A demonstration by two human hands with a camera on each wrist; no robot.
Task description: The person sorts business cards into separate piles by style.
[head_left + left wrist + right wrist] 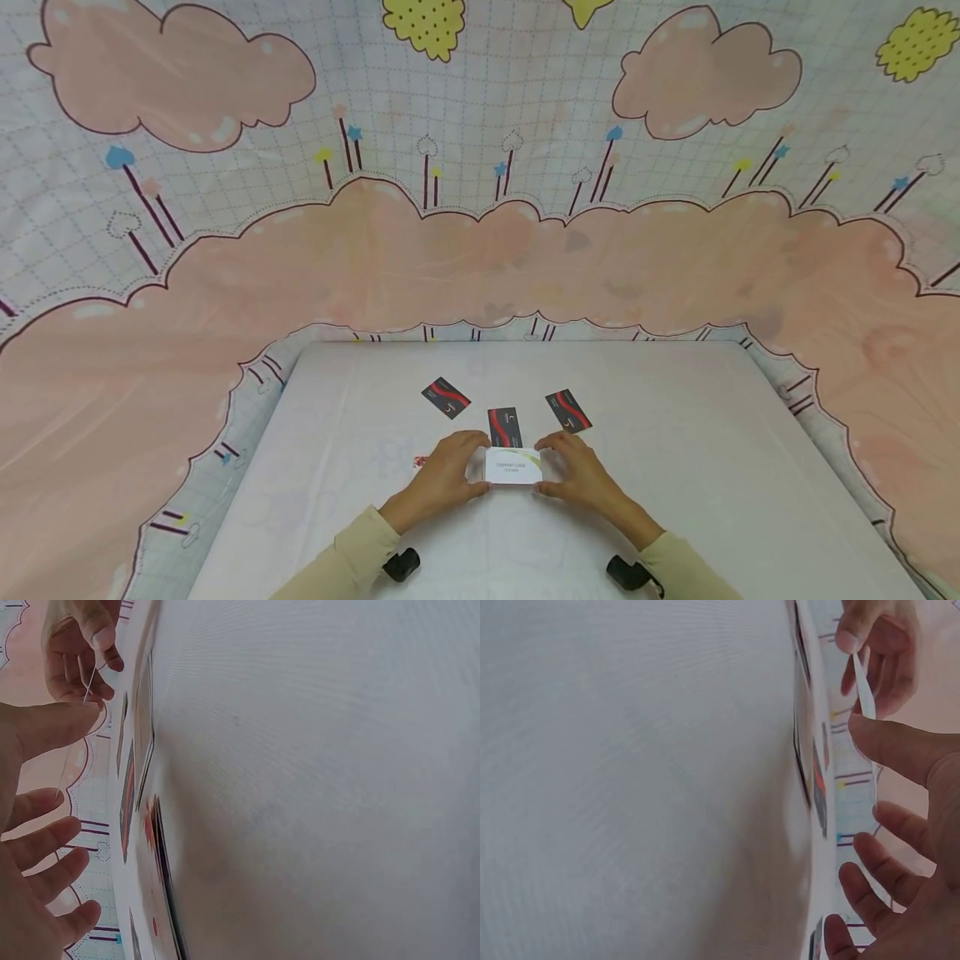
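A white business card (513,467) with a green-yellow edge design is held up above the white table (675,450). My left hand (442,473) pinches its left edge between thumb and index finger, the other fingers spread. On the opposite edge, my right hand (581,475) pinches it the same way. Seen edge-on in the right wrist view, the card (864,690) is thin and slightly bent. Beyond the hands lie black-and-red cards: one at left (446,397), one in the middle (505,427), one at right (568,411).
A card with a red pattern (419,461) lies partly hidden behind my left hand. From the left wrist, a small group of cards (161,892) shows on the table. Dark devices (402,565) sit by both wrists. A patterned cloth (480,258) hangs behind the table.
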